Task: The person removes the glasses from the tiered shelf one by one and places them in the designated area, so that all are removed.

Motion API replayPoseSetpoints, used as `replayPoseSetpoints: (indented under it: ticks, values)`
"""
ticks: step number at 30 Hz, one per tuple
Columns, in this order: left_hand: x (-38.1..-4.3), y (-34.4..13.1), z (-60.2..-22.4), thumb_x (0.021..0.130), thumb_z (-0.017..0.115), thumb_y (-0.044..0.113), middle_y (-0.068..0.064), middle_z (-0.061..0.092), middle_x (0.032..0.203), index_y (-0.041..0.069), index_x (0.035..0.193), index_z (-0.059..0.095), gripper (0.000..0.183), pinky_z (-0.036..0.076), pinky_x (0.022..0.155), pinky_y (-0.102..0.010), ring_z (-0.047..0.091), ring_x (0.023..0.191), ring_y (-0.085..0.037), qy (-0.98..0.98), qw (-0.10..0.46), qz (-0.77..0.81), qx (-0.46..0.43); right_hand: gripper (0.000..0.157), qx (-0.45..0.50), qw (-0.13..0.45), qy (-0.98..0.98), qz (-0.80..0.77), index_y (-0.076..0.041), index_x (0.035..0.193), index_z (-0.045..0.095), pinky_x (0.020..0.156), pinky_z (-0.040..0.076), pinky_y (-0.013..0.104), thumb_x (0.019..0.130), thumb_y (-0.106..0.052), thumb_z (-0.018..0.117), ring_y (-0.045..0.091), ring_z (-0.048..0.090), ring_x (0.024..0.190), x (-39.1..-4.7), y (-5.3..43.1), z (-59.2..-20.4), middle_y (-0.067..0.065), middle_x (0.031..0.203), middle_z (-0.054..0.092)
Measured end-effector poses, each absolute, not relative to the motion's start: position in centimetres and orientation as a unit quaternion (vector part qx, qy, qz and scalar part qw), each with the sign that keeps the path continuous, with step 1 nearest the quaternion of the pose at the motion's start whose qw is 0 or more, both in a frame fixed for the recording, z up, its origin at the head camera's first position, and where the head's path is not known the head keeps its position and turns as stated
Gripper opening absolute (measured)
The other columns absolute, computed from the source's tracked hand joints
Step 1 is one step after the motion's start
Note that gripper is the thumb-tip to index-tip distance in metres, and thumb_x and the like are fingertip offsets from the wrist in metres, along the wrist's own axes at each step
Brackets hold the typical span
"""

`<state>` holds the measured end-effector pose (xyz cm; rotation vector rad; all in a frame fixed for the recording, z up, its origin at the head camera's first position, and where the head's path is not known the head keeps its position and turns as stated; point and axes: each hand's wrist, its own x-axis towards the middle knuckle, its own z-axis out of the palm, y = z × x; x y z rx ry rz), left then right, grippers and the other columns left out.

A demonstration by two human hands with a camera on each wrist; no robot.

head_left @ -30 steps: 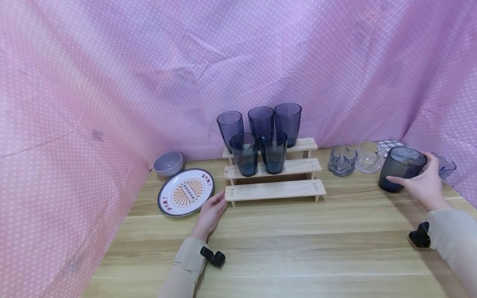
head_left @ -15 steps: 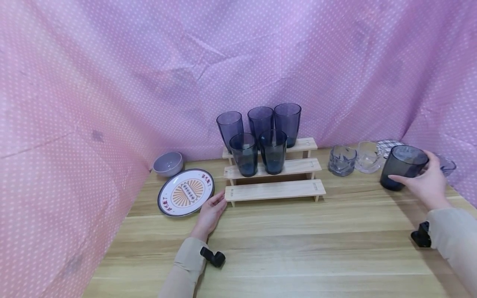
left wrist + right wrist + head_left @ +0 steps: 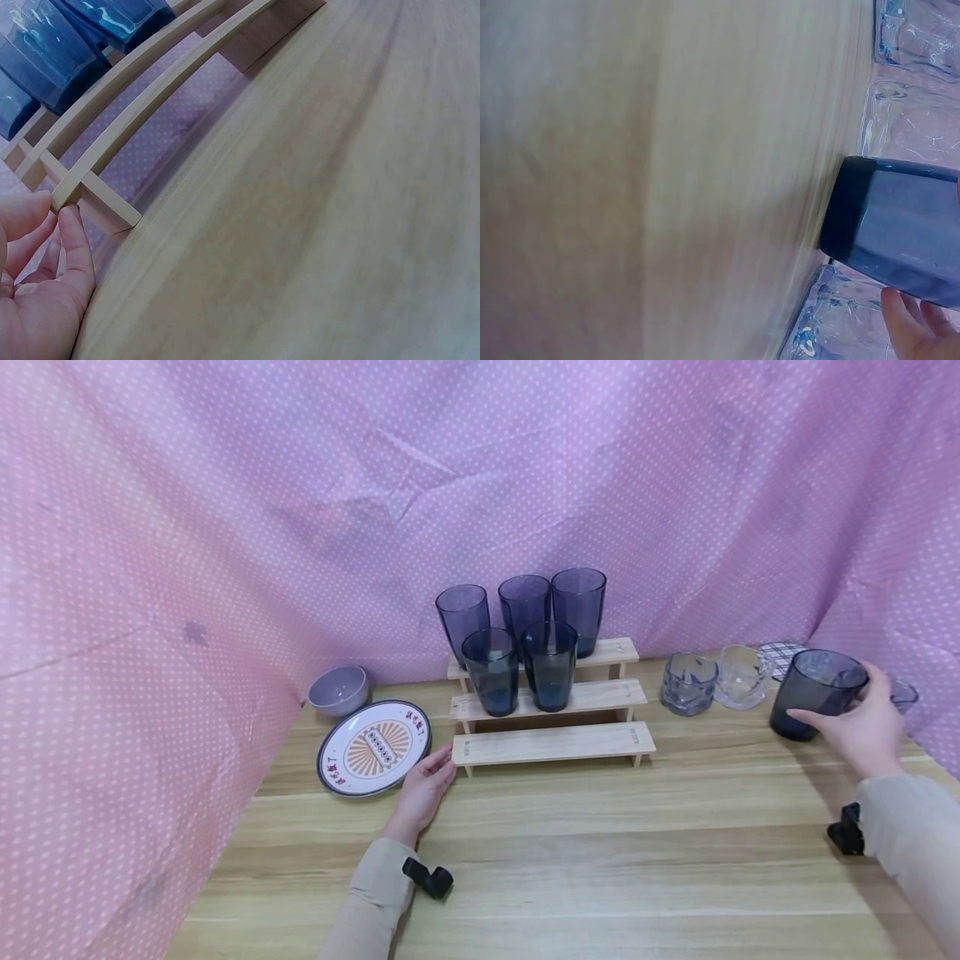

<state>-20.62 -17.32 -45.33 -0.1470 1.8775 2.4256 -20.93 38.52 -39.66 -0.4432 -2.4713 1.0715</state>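
Observation:
My right hand [image 3: 862,724] grips a dark grey-blue glass tumbler [image 3: 810,697] at the right of the head view, thumb on its near side. In the right wrist view the tumbler [image 3: 900,225] has its base close to the tabletop; I cannot tell if it touches. At the left end of a three-step wooden display rack [image 3: 555,743], my left hand [image 3: 424,789] pinches the lowest step between thumb and fingers, as the left wrist view shows. Two dark tumblers [image 3: 550,668] stand on the middle step, and three more [image 3: 579,610] on the top step.
Two short wavy glasses [image 3: 688,683] stand left of the held tumbler, and another clear glass [image 3: 903,697] is partly hidden behind my right hand. A patterned plate [image 3: 375,747] and a grey bowl [image 3: 339,690] lie left of the rack. Pink dotted cloth [image 3: 480,468] hangs behind.
My right hand and the tumbler have shifted slightly right and away from me. My left hand and the rack stay in place.

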Motion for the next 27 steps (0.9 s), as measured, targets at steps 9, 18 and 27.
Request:
replayPoseSetpoints:
  ticks: [9,18,27]
  values:
    - [-20.76,-17.32,-45.46,0.092,0.047,-0.008,-0.004,0.052,0.114,-0.009,0.138,0.039,0.046,0.049,0.090,-0.015,0.053,0.100,-0.005,0.621,0.035,0.781,-0.055,0.103,-0.166,0.205,-0.884,0.387,-0.003,0.149,0.010,0.112,0.021,0.059,0.076,-0.027,0.077,0.054,0.028,0.130,-21.40,38.80,-40.09,0.036,0.145,0.026]
    - [-20.73,-17.22,-45.38,0.092,0.046,-0.009,-0.001,0.054,0.109,-0.009,0.137,0.039,0.046,0.049,0.087,-0.014,0.054,0.098,-0.004,0.617,0.035,0.784,-0.052,0.103,-0.171,0.211,-0.878,0.394,-0.004,0.149,0.009,0.114,0.020,0.057,0.075,-0.026,0.077,0.053,0.027,0.132,-21.29,38.59,-40.13,0.035,0.146,0.025]
    - [-20.69,-17.29,-45.34,0.092,0.046,-0.009,-0.001,0.053,0.109,-0.010,0.138,0.038,0.046,0.049,0.087,-0.014,0.053,0.098,-0.004,0.614,0.034,0.787,-0.055,0.105,-0.166,0.208,-0.889,0.372,-0.007,0.150,0.008,0.099,0.037,0.047,0.075,-0.031,0.078,0.034,0.047,0.100,-20.89,38.54,-40.19,0.034,0.127,0.043]
